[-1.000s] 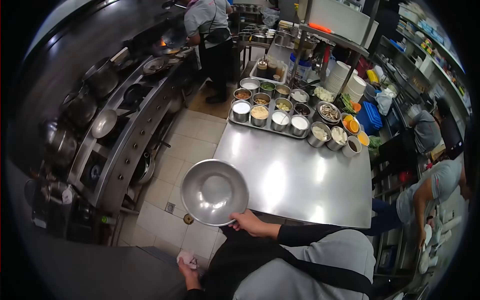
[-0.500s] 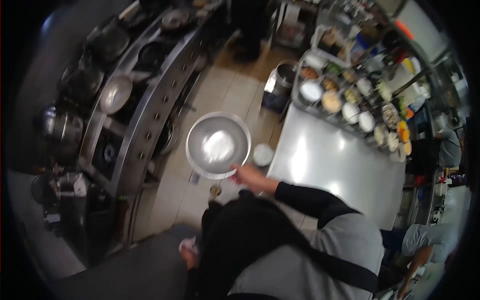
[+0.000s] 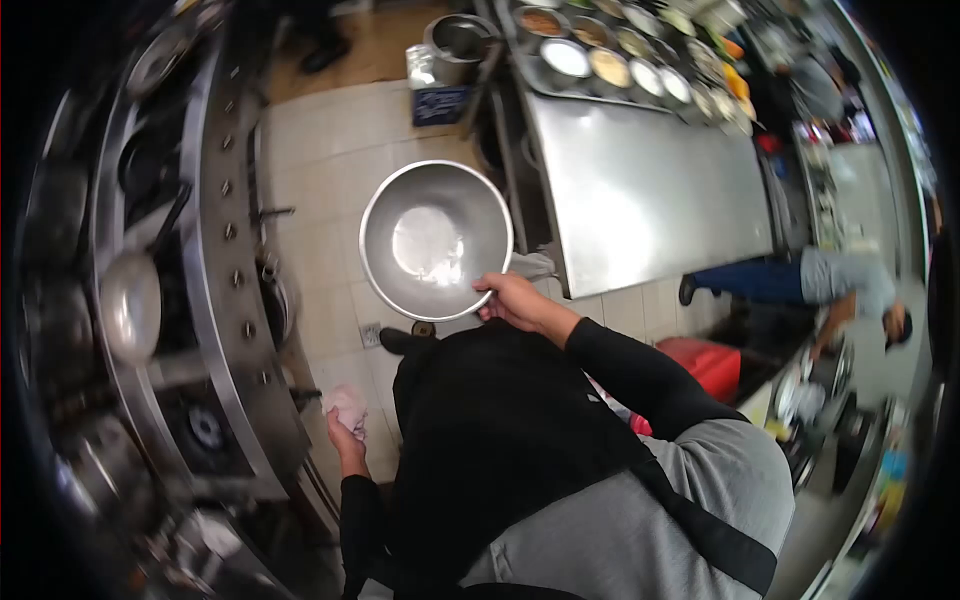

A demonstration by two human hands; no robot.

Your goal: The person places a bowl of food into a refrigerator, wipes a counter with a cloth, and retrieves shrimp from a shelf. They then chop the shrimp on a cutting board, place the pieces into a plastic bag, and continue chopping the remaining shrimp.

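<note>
My right hand (image 3: 512,300) grips the near rim of an empty round steel bowl (image 3: 432,238), holding it out in front of me above the tiled floor, between the stove line and the steel table. My left hand (image 3: 347,432) hangs low at my side, closed around a crumpled pale cloth (image 3: 345,404), close to the stove front. My black apron and grey top fill the lower middle of the view.
A long stove line (image 3: 215,280) with woks and pans runs down the left. The steel table (image 3: 650,190) stands at right, with a tray of ingredient tubs (image 3: 600,55) at its far end. A steel pot (image 3: 458,38) sits on the floor. Another person (image 3: 830,285) bends at right.
The view has swung round to the left and downward; the table now lies to the right. The bowl stays in my right hand, the cloth in my left.
</note>
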